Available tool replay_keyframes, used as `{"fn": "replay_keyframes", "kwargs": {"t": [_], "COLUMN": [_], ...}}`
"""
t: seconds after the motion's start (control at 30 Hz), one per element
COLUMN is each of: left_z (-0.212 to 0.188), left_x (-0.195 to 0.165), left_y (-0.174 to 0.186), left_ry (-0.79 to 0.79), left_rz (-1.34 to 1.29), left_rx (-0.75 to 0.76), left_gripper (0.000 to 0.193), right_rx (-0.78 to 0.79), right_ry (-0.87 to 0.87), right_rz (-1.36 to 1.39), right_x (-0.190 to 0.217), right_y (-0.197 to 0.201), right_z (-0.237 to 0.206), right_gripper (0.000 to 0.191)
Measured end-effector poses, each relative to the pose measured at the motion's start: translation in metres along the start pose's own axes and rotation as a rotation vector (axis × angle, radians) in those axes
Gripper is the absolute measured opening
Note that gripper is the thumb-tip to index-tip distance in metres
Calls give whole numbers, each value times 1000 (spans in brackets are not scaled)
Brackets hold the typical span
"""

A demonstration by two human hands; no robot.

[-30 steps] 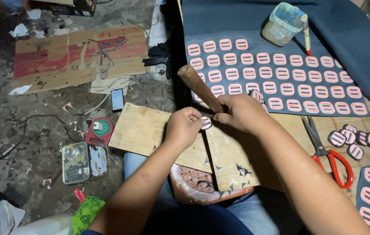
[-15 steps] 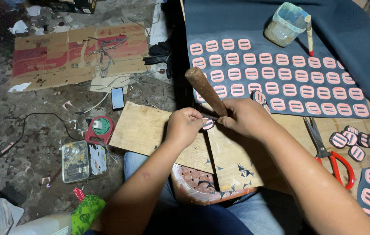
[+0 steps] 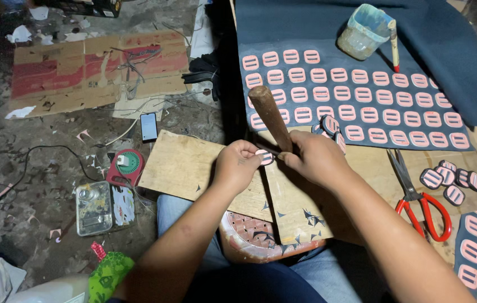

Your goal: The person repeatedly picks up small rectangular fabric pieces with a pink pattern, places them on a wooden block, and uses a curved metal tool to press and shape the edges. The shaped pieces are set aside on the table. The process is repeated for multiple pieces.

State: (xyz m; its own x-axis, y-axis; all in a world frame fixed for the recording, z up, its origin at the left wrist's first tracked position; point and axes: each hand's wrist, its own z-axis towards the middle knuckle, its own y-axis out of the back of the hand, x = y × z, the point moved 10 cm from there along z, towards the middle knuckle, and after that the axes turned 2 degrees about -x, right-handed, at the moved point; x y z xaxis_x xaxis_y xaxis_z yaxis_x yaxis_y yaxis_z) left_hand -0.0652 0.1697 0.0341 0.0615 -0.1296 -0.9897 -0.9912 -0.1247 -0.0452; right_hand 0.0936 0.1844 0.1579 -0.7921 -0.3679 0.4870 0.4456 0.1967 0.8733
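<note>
My left hand pinches a small pink oval piece over a wooden board that rests on my lap. My right hand grips a thick wooden handle that sticks up and away from me; its lower end meets the piece between my hands. Whatever tip the tool has is hidden by my fingers. Both hands touch each other at the piece.
A dark sheet carries rows of pink oval pieces. A plastic cup with a brush stands at its top. Red-handled scissors and several cut ovals lie right. A phone, cardboard and a clear box lie left.
The wooden handle has swung more upright and my hands have drawn closer together over the piece. The board stays in place.
</note>
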Motion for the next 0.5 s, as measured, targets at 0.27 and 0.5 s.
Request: {"fn": "replay_keyframes", "kwargs": {"t": [0.27,0.5], "left_z": [-5,-10], "left_x": [-19,-42], "left_y": [6,4], "left_ry": [-15,-216], "left_rz": [205,376], "left_rx": [-90,-88], "left_gripper": [16,11], "right_rx": [-1,-30], "right_ry": [34,58], "right_rz": [17,91], "right_x": [1,0], "right_y": [2,2], "right_z": [7,10], "right_gripper": [29,32]}}
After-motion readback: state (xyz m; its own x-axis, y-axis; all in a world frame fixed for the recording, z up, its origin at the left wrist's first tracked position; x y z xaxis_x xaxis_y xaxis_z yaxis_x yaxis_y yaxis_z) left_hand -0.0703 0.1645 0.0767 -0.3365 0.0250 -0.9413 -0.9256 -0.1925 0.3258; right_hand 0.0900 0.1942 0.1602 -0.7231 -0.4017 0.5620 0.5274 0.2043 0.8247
